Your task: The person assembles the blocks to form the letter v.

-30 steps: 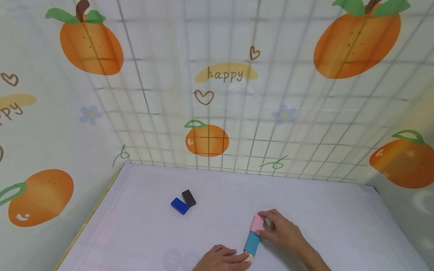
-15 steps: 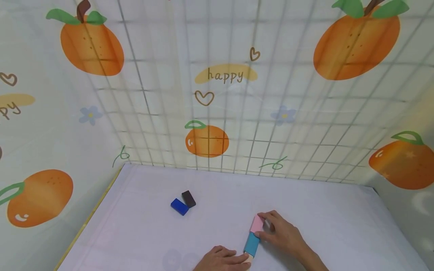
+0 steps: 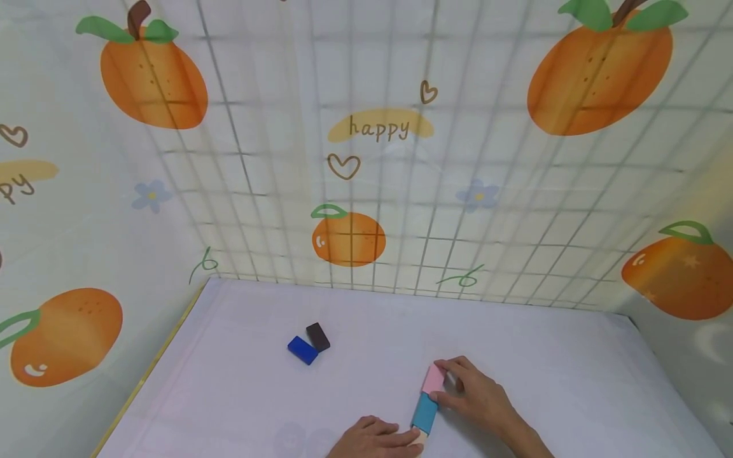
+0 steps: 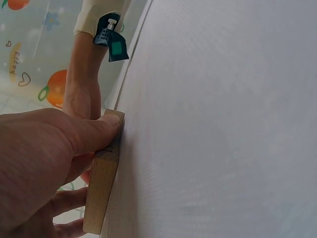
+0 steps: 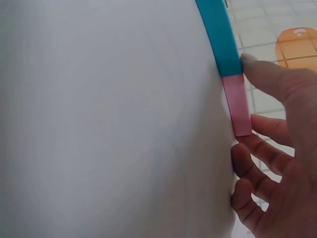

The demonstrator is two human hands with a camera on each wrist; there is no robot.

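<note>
Head: pink block (image 3: 433,378), teal block (image 3: 424,413), wooden block (image 3: 422,437) in a row on the table (image 3: 240,388); wooden block mostly hidden under left hand (image 3: 378,439), which the bottom edge cuts off. Blue block (image 3: 303,350) and black block (image 3: 317,337) well apart from the row, this view only.
Left wrist: thumb and fingers pinch wooden block; long side shows, dark marking unreadable.
Right wrist: right hand (image 5: 282,134) grips pink block, thumb at teal seam, fingertips at far end; teal block cropped at top.
</note>
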